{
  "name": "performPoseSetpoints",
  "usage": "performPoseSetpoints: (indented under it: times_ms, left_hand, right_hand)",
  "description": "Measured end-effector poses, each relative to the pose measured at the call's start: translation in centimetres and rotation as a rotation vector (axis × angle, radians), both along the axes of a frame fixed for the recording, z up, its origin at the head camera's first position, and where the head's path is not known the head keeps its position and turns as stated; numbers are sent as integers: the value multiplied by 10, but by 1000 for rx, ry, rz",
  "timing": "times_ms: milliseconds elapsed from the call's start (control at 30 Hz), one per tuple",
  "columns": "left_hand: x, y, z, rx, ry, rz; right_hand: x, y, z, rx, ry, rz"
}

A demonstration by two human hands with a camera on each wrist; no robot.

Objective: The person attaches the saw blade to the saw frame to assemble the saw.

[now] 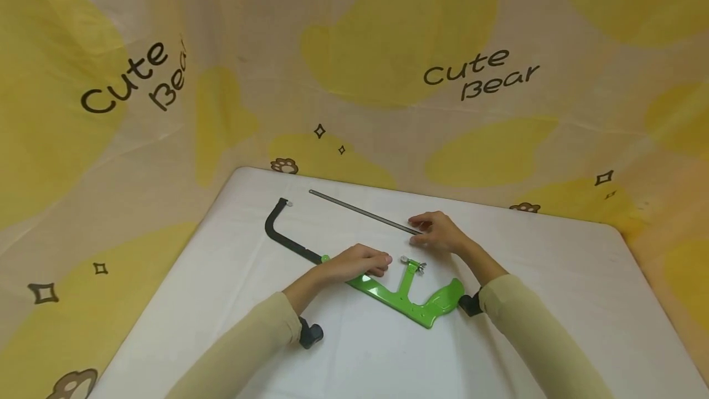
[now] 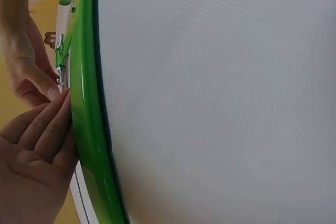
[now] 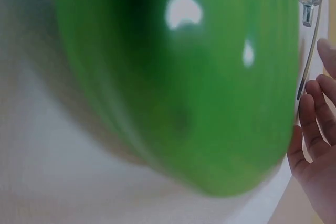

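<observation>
The yellow cloth (image 1: 354, 48) behind the tabletop said "Cute Bear" twice, at upper left and upper right.

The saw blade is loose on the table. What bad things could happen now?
The saw blade lies apart from the green and black saw frame, and the right hand touches its near end, so its teeth might scratch the fingers. The left hand only rests on the frame, so it might slide on the smooth white table.
</observation>
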State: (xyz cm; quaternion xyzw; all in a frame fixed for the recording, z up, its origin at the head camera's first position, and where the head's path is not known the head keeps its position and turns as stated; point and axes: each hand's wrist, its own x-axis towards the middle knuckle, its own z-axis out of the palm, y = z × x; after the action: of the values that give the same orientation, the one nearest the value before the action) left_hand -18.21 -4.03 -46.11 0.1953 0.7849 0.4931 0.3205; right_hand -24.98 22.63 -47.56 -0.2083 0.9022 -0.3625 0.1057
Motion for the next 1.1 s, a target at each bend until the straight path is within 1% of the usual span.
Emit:
performPoseSetpoints:
  times_ms: [233, 367, 500, 633, 867, 1100]
  left_hand:
    - [-4, 5, -3, 22, -91, -17]
    - [-5, 6, -3, 28, -123, -39]
    - [-4, 8, -2, 45, -144, -76]
    - [-3, 10, -2, 59, -164, -92]
    - [-3, 18, -7, 95, -179, -69]
    - [-3, 26, -8, 129, -207, -21]
  right_hand:
    - [3, -6, -1, 20, 30, -49]
    - [4, -9, -2, 35, 40, -79]
    - [5, -10, -1, 41, 49, -92]
    - [5, -12, -2, 52, 50, -101]
    - [3, -16, 0, 96, 60, -117]
    - [0, -21, 5, 129, 6, -171]
